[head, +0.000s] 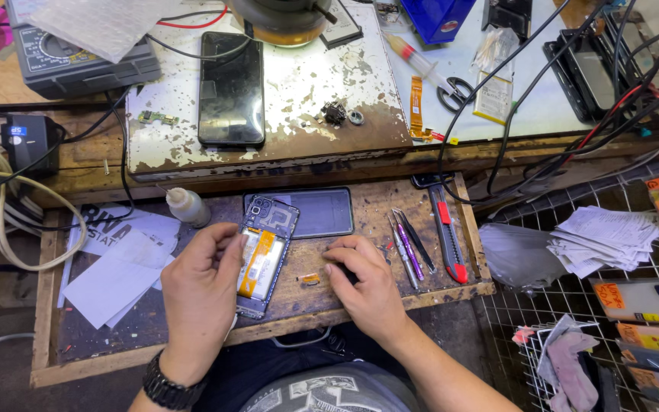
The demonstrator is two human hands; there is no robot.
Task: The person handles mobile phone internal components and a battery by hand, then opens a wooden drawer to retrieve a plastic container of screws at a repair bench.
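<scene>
An opened phone [266, 255] with its back off lies on a wooden board [375, 206], showing an orange flex strip along its middle. My left hand [200, 294] grips its left edge, thumb on the inside. My right hand [366, 284] rests on the board to the right, fingers curled down over something dark that I cannot make out. A small orange part [310, 279] lies between the hands. A dark phone back panel [322, 212] lies just beyond the opened phone.
Tweezers and purple-handled tools [407, 248] and a red utility knife [446, 236] lie right of my hand. A small squeeze bottle [186, 206] and papers [120, 259] are left. A second phone [231, 88] lies on the chipped white plate [329, 76] behind. Wire basket [573, 305] at right.
</scene>
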